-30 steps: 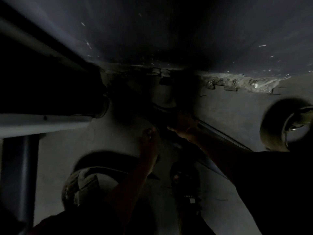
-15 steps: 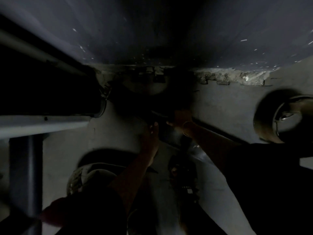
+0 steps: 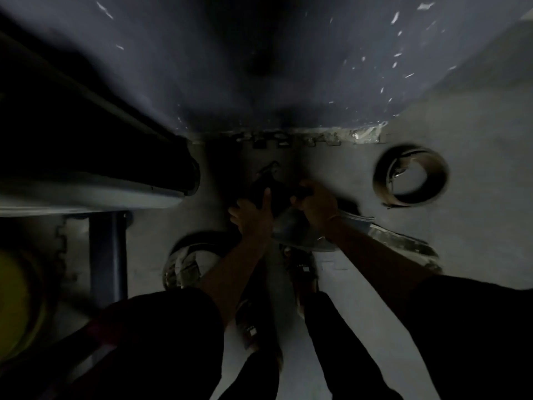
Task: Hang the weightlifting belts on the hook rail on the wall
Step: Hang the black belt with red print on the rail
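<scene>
The scene is very dark and blurred. A dark weightlifting belt (image 3: 277, 197) lies on the grey floor at the centre, its wide pale end (image 3: 297, 232) spreading toward me. My left hand (image 3: 253, 217) grips the belt's left side. My right hand (image 3: 314, 203) grips its upper right edge. A rolled brown belt (image 3: 411, 176) stands on the floor at the right, apart from both hands. Another coiled belt (image 3: 187, 264) lies at the lower left, beside my left forearm. The hook rail is not visible.
A bench or rack beam (image 3: 86, 194) with a dark post (image 3: 108, 255) fills the left. A yellow round object (image 3: 17, 298) sits at the far left edge. The dark speckled wall (image 3: 288, 67) meets the floor just beyond the belts. A flat strap (image 3: 403, 241) lies right of my right arm.
The view has tilted down and back, so my legs and more floor show. Both hands have closed on the centre belt, which now sits lifted and bunched between them.
</scene>
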Demonstrator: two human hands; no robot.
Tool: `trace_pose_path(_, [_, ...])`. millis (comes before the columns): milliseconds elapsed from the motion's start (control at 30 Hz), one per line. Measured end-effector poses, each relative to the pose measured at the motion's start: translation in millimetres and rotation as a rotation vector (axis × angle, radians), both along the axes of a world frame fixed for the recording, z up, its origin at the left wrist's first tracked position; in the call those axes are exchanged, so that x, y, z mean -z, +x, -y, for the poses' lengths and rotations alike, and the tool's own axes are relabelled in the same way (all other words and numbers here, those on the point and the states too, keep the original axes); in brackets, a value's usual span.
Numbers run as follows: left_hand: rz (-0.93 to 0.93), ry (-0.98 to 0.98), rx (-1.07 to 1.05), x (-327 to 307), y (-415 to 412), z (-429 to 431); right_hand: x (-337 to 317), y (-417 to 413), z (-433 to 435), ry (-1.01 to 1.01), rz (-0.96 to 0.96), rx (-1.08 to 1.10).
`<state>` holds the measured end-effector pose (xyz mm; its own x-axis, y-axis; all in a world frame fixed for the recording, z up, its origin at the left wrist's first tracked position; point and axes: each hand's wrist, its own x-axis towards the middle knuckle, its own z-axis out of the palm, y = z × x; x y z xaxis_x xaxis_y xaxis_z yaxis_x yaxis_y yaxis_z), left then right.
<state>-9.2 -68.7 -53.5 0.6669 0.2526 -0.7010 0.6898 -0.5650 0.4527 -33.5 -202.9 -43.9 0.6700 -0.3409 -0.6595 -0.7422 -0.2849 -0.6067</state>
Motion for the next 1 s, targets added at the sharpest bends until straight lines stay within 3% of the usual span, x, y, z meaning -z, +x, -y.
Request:
trace_pose_path(67, [0.062, -0.147, 0.022, -44, -3, -1, -51, -16, 5, 0.030, 0.065, 0.051])
trace_pose_path(200, [0.111, -0.437, -0.128, -108, -11, -7, -146, -56, 16, 0.117, 0.203, 0.162])
trace_pose_path(333, [0.148, -0.610, -0.188, -264, -23, 0, -250, -88, 9, 0.251, 0.417, 0.189])
trace_pose_path(433, [0.245, -0.660, -0.201, -344, -33, 4, -322, -106, -1, 0.311, 0.515, 0.262])
trace_pose_path(533, [0.341, -0.691, -0.128, -416, -53, 8, -389, -128, -7, 0.303, 0.529, 0.335])
trace_pose_path(767, [0.619, -0.680, 0.131, -578, -117, 13, -549, -155, -4, 0.250, 0.682, 0.256])
trace_pose_path(900, [0.718, -0.860, 0.272, -648, -150, 8, -643, -150, -9, 0.141, 0.840, 0.140])
trace_pose_path(1000, [0.757, -0.923, 0.340, -691, -155, 4, -700, -154, -16, 0.102, 0.957, 0.185])
